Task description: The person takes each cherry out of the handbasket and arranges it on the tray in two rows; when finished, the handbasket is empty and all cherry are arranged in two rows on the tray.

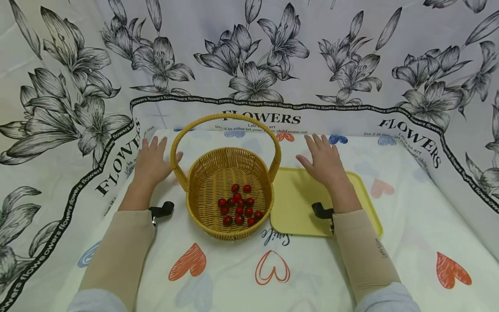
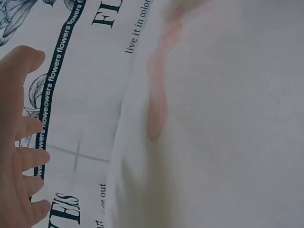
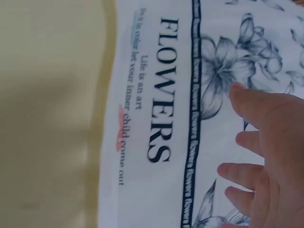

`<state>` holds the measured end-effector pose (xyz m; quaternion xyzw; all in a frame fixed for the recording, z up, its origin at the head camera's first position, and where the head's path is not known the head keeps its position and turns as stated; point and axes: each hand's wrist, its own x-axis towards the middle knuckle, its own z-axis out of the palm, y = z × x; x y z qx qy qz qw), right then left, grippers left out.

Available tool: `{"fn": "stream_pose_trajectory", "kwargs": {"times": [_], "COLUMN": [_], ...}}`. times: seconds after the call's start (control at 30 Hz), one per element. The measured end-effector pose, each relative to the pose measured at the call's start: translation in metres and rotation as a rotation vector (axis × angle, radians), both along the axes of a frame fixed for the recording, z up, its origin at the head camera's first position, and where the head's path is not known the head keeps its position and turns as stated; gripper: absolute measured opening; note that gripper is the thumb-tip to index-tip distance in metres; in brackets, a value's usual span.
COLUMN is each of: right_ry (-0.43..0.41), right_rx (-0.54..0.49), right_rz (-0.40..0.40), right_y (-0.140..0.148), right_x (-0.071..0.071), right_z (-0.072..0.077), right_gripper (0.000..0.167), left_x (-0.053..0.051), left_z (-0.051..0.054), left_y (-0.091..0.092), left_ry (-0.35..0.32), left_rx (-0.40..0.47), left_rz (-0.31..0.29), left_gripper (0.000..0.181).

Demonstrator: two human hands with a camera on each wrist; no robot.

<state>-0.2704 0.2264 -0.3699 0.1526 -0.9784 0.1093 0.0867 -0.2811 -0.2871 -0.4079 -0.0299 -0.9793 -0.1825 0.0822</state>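
Flanking wicker basket [image 1: 230,161] in head view: L hand [image 1: 152,162], fingers apart, thumb nr handle [image 1: 275,160], & R hand [image 1: 324,162], fingers also apart, nr far edge of yellow tray [image 1: 296,195]. Red balls [image 1: 239,210] lie in basket. L wrist view: L hand's fingers apart, against printed cloth [image 2: 85,104]. R wrist view: R hand's fingers apart, tray at view's left.

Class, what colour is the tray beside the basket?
The tray is pale yellow; best seen in the head view.
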Motion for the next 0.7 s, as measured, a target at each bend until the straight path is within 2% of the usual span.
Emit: {"fn": "stream_pose_trajectory", "kwargs": {"times": [0.07,0.2,0.3,0.43,0.57,0.63,0.7], "right_ry": [-0.019,-0.087,-0.127,-0.165,-0.233,-0.257,-0.272], "right_rx": [-0.01,-0.037,-0.054,-0.082,-0.119,-0.133,-0.151], "right_rz": [0.034,0.106,0.147,0.181,0.209,0.227,0.251], "right_y": [-0.004,-0.011,-0.016,-0.022,-0.025,-0.025,-0.027], "right_x": [0.004,0.014,0.023,0.037,0.05,0.056,0.062], "right_z": [0.005,0.016,0.027,0.039,0.05,0.055,0.058], "right_gripper": [0.078,0.083,0.081,0.073,0.065,0.061,0.056], "left_x": [0.004,0.015,0.024,0.035,0.045,0.049,0.053], "left_z": [0.002,0.008,0.01,0.013,0.016,0.017,0.018], "left_y": [0.002,0.008,0.012,0.014,0.01,0.007,0.005], "left_ry": [-0.028,-0.134,-0.164,-0.132,-0.104,-0.122,-0.177], "left_rx": [0.147,0.508,0.695,0.888,1.049,1.106,1.137], "left_rz": [-0.014,-0.047,-0.089,-0.187,-0.325,-0.39,-0.444], "left_gripper": [0.095,0.088,0.078,0.054,0.034,0.029,0.028]}}
